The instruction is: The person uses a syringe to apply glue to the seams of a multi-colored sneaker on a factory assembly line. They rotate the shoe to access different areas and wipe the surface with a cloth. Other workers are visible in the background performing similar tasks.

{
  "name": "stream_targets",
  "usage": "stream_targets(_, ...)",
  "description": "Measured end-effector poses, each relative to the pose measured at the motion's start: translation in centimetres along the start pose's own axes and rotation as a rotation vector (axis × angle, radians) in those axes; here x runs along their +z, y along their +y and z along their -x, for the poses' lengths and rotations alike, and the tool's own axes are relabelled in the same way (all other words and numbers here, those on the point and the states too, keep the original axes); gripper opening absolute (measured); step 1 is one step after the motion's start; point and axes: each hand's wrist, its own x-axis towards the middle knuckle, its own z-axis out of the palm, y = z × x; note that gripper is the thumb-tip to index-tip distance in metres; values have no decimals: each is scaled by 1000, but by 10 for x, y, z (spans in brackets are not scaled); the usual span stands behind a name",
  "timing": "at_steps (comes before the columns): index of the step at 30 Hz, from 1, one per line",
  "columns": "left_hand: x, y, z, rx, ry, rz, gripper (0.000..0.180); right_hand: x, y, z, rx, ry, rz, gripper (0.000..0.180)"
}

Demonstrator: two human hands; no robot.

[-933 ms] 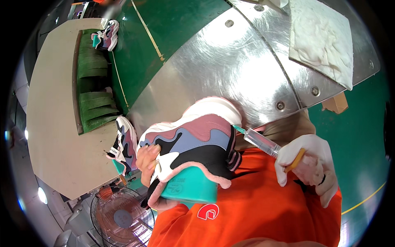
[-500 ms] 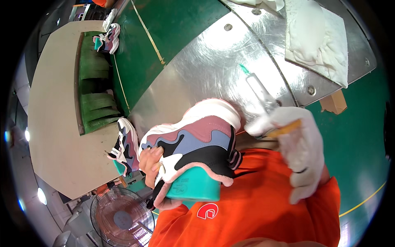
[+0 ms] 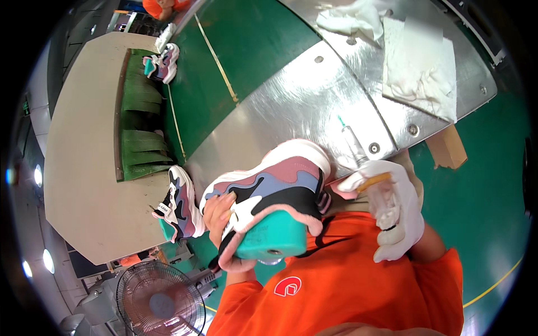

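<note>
My bare left hand [image 3: 219, 213] grips a sneaker [image 3: 280, 182] at its lacing. White-soled, with mauve, blue-grey and black panels and a pink collar lining, the sneaker lies on its side with its sole away from me. A turquoise shoe last [image 3: 274, 238] fills its opening. In a white glove, my right hand [image 3: 400, 210] is closed around a clear syringe [image 3: 354, 144] with a green needle tip. The syringe points away from me, over the metal table, apart from the sneaker. A tan band shows on one finger of that hand.
A steel tabletop [image 3: 263, 106] adjoins a green conveyor belt [image 3: 252, 42]. White cloths [image 3: 350, 21] and a white pad [image 3: 420, 84] lie at far right. Two more sneakers [image 3: 182, 204] [image 3: 162, 64] sit along the belt, beside a cover with green flaps [image 3: 143, 148]. A fan [image 3: 162, 305] stands at lower left.
The whole view has shifted slightly. My right hand has turned, so the syringe's rear part now shows within the glove. The sneaker is tilted a little, baring a hole in the last.
</note>
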Motion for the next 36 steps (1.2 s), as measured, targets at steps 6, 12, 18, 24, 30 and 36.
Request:
stream_targets(6,9,-23,-19,-177,264,254,90,-1,-11,-11,35,50,156,117)
stream_targets(12,-7,-53,-32,-490,426,551,93,-10,-1,-40,14,203,681,100)
stream_targets(18,-13,-79,-89,-621,406,577,48,-29,-2,-54,91,384,556,90)
stream_targets(24,18,-142,-164,-649,324,705,51,-38,-58,-104,274,288,299,87)
stream_targets(30,77,-229,-224,-546,366,464,52,-69,-72,-178,475,158,240,69)
stream_targets(36,122,-214,-239,-433,344,-531,71,-110,-62,-190,560,71,169,81)
